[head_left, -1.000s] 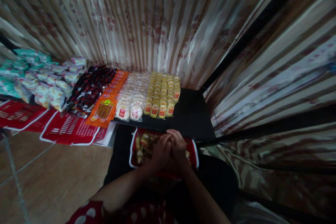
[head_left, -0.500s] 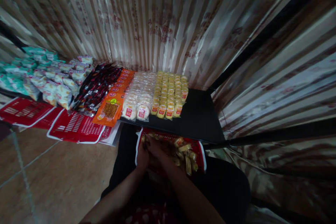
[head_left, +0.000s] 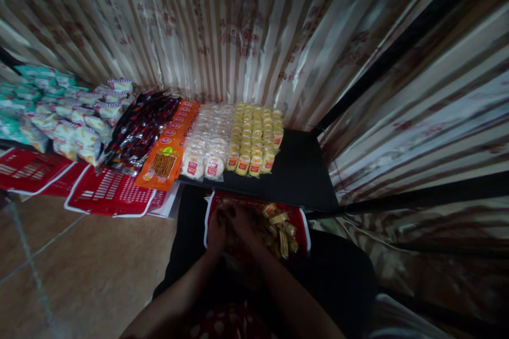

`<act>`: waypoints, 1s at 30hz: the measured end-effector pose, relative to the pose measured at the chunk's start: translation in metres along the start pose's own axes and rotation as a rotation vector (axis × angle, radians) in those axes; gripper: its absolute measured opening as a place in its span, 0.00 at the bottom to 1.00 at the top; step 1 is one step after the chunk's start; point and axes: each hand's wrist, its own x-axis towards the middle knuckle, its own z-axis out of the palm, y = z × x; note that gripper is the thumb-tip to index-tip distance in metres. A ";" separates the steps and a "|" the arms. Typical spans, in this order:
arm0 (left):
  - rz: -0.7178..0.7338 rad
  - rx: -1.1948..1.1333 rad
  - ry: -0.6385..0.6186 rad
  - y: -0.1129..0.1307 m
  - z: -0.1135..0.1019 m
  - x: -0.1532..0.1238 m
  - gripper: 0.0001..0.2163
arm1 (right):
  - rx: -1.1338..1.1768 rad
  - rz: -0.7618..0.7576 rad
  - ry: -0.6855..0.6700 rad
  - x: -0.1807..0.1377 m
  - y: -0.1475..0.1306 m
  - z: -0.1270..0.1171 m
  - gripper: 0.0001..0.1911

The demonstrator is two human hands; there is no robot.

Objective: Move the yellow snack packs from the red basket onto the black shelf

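Observation:
A red basket (head_left: 304,212) with a white handle rests on my lap and holds several small wrapped yellow snacks (head_left: 283,243), gathered mostly at its right side. My left hand (head_left: 217,229) is inside the basket's left part, fingers curled inward. Close beside it, my right hand (head_left: 239,221) reaches in with its fingers bent towards the left one. Both hands look closed, almost meeting; shadow and blur hide what lies between their fingers.
A black shelf (head_left: 304,169) in front bears rows of yellow packs (head_left: 254,137), white round packs (head_left: 207,143), an orange bag (head_left: 165,153), dark packets (head_left: 139,132) and white bags (head_left: 79,132). Red baskets (head_left: 111,190) sit under its left side. A striped curtain (head_left: 222,37) hangs behind.
My right hand has shifted slightly within the basket, its fingers still near the left hand. The view has moved a little, so the shelf goods appear farther left.

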 end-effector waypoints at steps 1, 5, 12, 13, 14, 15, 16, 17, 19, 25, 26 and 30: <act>0.020 -0.032 -0.005 0.003 0.001 0.000 0.25 | 0.021 -0.012 0.011 -0.002 -0.002 -0.007 0.14; 0.049 -0.145 -0.095 0.018 0.008 -0.001 0.21 | 0.110 -0.027 0.085 -0.011 -0.011 -0.042 0.13; 0.165 -0.154 -0.238 0.047 0.027 -0.021 0.17 | 0.400 0.061 0.179 -0.029 -0.019 -0.093 0.14; 0.192 -0.128 -0.251 0.050 0.029 -0.024 0.17 | 0.452 0.071 0.194 -0.031 -0.021 -0.099 0.15; 0.219 -0.097 -0.257 0.052 0.030 -0.028 0.16 | 0.504 0.087 0.210 -0.032 -0.023 -0.104 0.16; 0.242 -0.062 -0.258 0.054 0.030 -0.031 0.16 | 0.557 0.110 0.229 -0.034 -0.025 -0.109 0.18; 0.258 -0.029 -0.257 0.055 0.031 -0.033 0.16 | 0.605 0.137 0.248 -0.035 -0.028 -0.114 0.19; 0.273 0.002 -0.259 0.057 0.031 -0.036 0.16 | 0.647 0.164 0.264 -0.036 -0.030 -0.118 0.20; 0.321 0.063 -0.281 0.060 0.031 -0.040 0.17 | 0.705 0.197 0.291 -0.039 -0.035 -0.126 0.23; 0.632 0.276 -0.294 0.071 0.037 -0.052 0.24 | 0.739 0.209 0.354 -0.046 -0.047 -0.142 0.27; 0.670 0.310 -0.296 0.074 0.039 -0.053 0.25 | 0.745 0.223 0.361 -0.047 -0.048 -0.144 0.27; 0.716 0.402 -0.312 0.084 0.043 -0.051 0.22 | 0.749 0.232 0.354 -0.048 -0.051 -0.149 0.23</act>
